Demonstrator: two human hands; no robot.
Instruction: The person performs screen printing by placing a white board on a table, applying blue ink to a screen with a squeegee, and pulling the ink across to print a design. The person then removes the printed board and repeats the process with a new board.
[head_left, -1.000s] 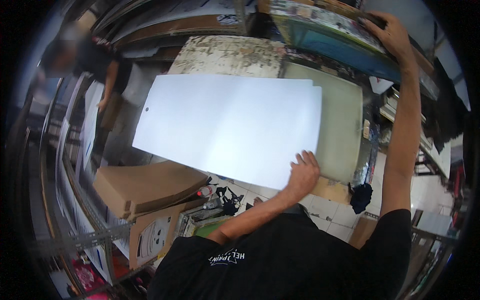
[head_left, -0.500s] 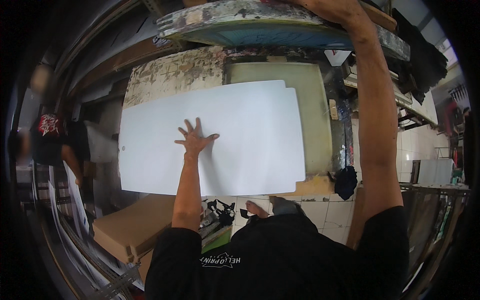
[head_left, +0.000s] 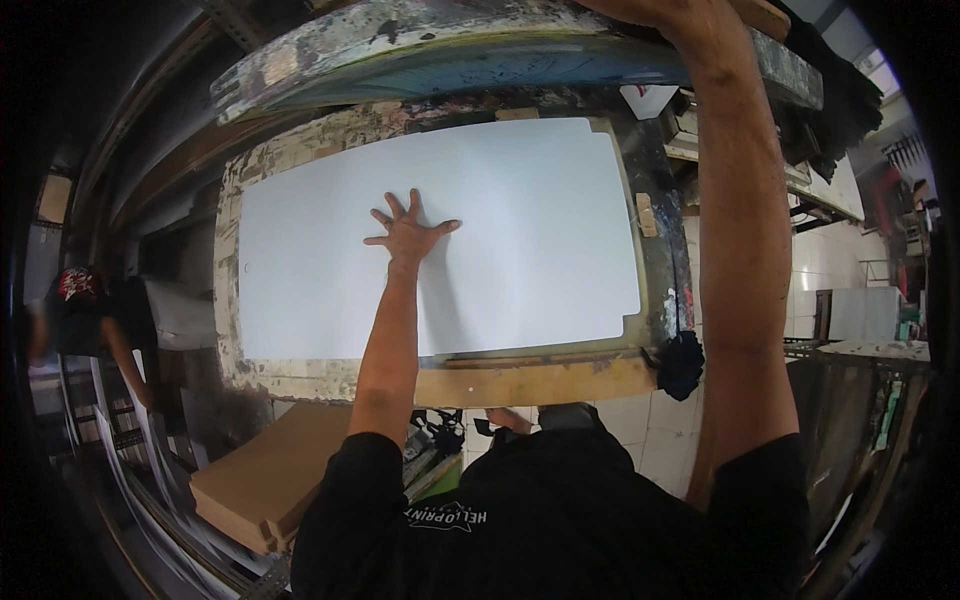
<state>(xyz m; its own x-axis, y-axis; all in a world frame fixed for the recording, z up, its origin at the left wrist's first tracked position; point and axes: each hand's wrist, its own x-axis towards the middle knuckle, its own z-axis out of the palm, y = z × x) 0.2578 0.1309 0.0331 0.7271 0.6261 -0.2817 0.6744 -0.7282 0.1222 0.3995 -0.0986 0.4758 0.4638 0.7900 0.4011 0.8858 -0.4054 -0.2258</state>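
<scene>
We are resting our left hand, its grip splayed wide and holding nothing, on the large white rectangular sheet lying across the paint-stained counter; ideally, we should be pressing flat and evenly. We cannot tell the grip of our cut-off right hand.

A black short-sleeved fabric T-shirt bears a small white chest print of lettering with a pointed outline; its sleeves end near the elbows, leaving the forearms and left hand bare.
</scene>
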